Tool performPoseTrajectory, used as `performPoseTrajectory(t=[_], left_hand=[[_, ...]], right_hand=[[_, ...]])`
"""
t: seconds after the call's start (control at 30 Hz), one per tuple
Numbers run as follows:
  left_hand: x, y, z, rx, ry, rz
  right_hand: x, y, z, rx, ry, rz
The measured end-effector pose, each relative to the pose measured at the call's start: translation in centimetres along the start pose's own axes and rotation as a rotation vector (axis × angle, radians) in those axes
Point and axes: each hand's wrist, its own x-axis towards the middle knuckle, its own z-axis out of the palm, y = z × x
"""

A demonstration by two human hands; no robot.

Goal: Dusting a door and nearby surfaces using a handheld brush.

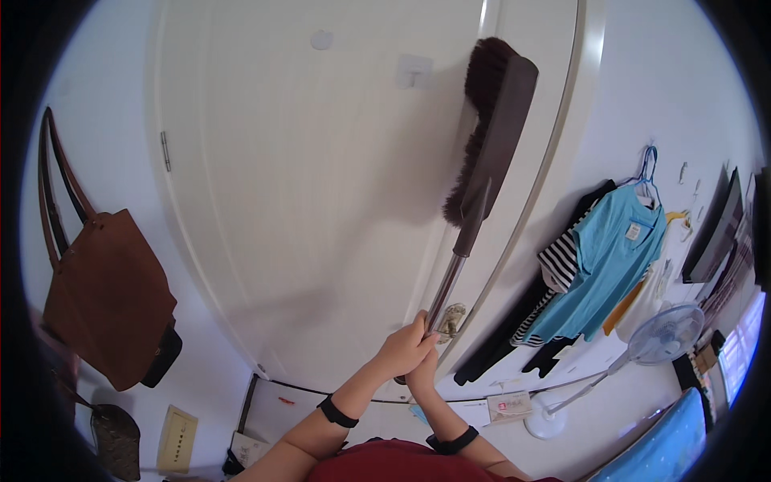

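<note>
I hold a broom [511, 120] upright in front of the cream door [265, 201]. Its long brown head is raised high, with dark bristles turned to the left, towards the door; whether they touch it I cannot tell. A shiny metal handle [446, 287] runs down from the head into both hands. My left hand [401, 347] is wrapped round the handle, and my right hand [422, 373] grips it close below, partly overlapped by the left. Just right of the hands is the metal door knob [452, 318]. The handle's lower end is mostly hidden.
A brown bag [112, 297] hangs on the left wall. On the right wall hang a turquoise shirt [622, 257] and other clothes. A standing fan [665, 333] is at the lower right, near a blue covered surface [662, 442]. A clear hook [414, 72] sticks to the door.
</note>
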Motion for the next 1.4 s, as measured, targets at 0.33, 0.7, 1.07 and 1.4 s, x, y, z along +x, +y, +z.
performPoseTrajectory(t=[0.33, 0.7, 1.07, 1.4], left_hand=[[-3.8, -4.0, -5.1, -0.009, 0.346, -0.044], [-9.1, -12.6, -14.1, -0.619, 0.603, -0.036], [-4.6, -6.8, -9.5, -0.323, 0.393, 0.009], [-0.1, 1.5, 0.6, 0.146, -0.047, 0.010]], right_hand=[[-0.8, -1.6, 7.2, 0.107, -0.236, 0.101], [-1.8, -3.6, 17.5, -0.427, -0.572, -0.007], [-0.7, -0.2, 11.3, -0.215, -0.305, 0.066], [-1.1, 0.5, 0.6, -0.034, 0.131, 0.094]])
